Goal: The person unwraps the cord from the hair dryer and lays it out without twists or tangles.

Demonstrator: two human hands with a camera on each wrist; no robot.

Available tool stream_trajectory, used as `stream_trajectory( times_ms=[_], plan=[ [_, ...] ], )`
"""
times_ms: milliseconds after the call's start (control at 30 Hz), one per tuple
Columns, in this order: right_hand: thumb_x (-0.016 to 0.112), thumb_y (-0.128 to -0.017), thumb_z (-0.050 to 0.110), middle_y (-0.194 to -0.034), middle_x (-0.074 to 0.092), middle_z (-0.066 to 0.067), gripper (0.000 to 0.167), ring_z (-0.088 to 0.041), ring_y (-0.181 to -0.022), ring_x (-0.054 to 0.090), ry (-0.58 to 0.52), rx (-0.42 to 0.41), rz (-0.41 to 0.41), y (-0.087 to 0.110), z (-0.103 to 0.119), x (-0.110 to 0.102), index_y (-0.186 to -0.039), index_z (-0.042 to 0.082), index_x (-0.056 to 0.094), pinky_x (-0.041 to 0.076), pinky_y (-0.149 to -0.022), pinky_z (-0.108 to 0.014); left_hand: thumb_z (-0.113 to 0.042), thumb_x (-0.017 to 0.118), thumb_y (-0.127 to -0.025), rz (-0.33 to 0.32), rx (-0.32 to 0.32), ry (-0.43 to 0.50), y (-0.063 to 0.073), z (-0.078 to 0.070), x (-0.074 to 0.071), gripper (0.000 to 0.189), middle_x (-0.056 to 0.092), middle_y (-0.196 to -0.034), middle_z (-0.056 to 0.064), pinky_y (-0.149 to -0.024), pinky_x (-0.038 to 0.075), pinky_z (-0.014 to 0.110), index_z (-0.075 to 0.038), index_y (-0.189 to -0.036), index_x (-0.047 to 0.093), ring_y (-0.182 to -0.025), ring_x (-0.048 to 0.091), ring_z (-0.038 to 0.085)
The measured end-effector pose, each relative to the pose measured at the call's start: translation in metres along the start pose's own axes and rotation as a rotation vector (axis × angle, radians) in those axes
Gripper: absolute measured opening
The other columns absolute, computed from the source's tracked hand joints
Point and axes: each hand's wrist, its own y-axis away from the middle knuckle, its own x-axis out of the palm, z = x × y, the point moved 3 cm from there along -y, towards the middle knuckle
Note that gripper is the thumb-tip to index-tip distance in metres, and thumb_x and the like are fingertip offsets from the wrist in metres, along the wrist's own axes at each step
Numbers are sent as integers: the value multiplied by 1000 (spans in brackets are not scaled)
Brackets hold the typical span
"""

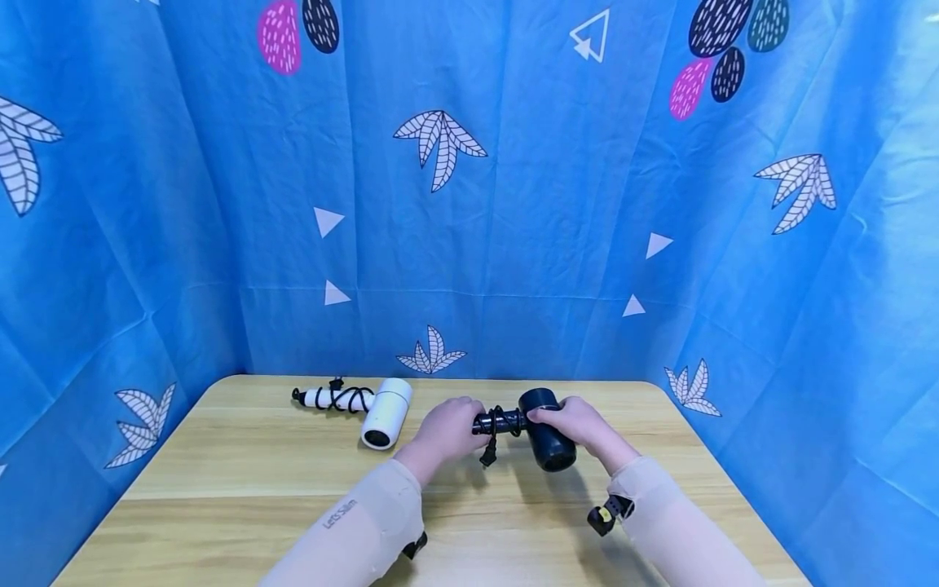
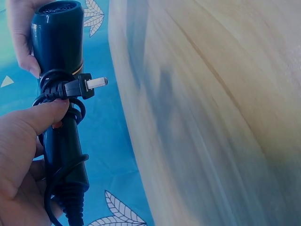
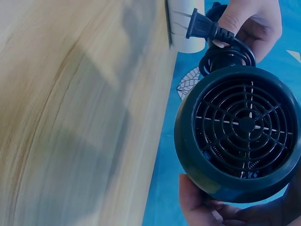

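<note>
A black hair dryer [image 1: 552,440] is held between both hands above the wooden table, its cord wound round the handle. My left hand [image 1: 452,428] grips the handle, with the thumb lying by the cord and plug [image 2: 87,86] in the left wrist view. On the other side, my right hand [image 1: 579,422] grips the dryer's barrel, thumb on top. The right wrist view looks straight at the round grille [image 3: 247,125] on one end of the barrel. A white hair dryer [image 1: 387,414] with a black cord round its handle lies on the table, left of my left hand.
The light wooden table [image 1: 220,489] carries shadows of the arms and black dryer. A blue patterned curtain [image 1: 440,244] encloses its back and both sides. Small black devices [image 1: 610,514] are strapped at the wrists over light sleeves.
</note>
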Motion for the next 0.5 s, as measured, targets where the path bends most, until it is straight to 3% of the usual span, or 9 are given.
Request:
stream_trajectory(
  times_ms=[500],
  plan=[
    [71,-84,50,-93,66,-15,61,-22,-74,68,11,-1,19,5,11,0,-104,-7,63,59,-68,-35,-32,78,-84,-8,5,-16,5,2,-12,27,63,-88,-4,-75,53,33,-12,-102,72,-79,58,13]
  ],
)
